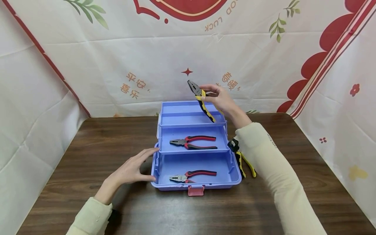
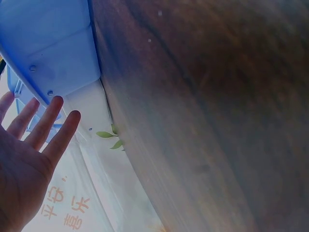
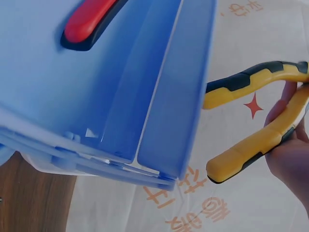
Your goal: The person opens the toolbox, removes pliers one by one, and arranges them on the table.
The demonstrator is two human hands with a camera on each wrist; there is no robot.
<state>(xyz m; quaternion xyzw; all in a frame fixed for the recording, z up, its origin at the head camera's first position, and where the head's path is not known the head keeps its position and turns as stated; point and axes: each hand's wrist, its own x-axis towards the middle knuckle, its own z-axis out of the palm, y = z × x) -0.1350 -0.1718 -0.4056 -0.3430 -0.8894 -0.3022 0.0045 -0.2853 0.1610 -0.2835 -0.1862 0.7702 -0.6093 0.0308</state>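
Observation:
Above the top tray of a blue toolbox, my right hand pinches combination pliers with yellow-and-black handles. Their grey jaws point up and to the left; the spread handles show in the right wrist view. My left hand is at the box's left side, fingers extended, with fingertips and thumb right at its rim. Red-and-black pliers lie in the middle tray. A second red-and-black pair lies in the bottom compartment, its lower handle partly hidden by the front wall.
Another yellow-and-black tool lies on the brown wooden table right of the box, partly hidden by my right sleeve. A red latch hangs at the box front. Printed white cloth surrounds the table at the back and sides.

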